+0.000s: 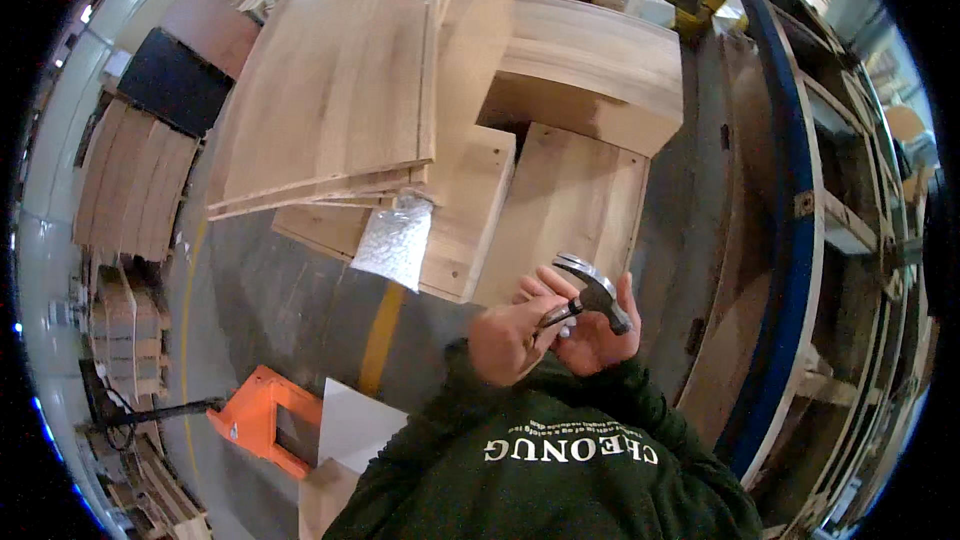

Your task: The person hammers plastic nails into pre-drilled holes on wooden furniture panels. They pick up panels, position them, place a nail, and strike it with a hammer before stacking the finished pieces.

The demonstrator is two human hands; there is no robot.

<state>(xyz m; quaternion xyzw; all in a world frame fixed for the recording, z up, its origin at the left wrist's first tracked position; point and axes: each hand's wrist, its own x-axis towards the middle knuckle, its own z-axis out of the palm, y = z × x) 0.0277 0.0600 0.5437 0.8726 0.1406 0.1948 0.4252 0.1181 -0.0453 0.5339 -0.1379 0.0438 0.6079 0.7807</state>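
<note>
My left hand (505, 340) is wrapped around the handle of the hammer (597, 292), whose head sits at two o'clock from that grip, over my right hand (603, 342); that one is loose, palm up, cupping a few small white pieces (564, 328). With the palm this shallow, I judge a tilt or a knock from the hammer could spill them, and a slack left grip could drop the steel onto my fingers. At twelve o'clock, the wooden board (570, 200) could be dented by a slip. At ten, the clear bag (395, 243) seems to overhang the panel edge; a nudge to the stacked panels (330, 70) could send it floorward.
</note>
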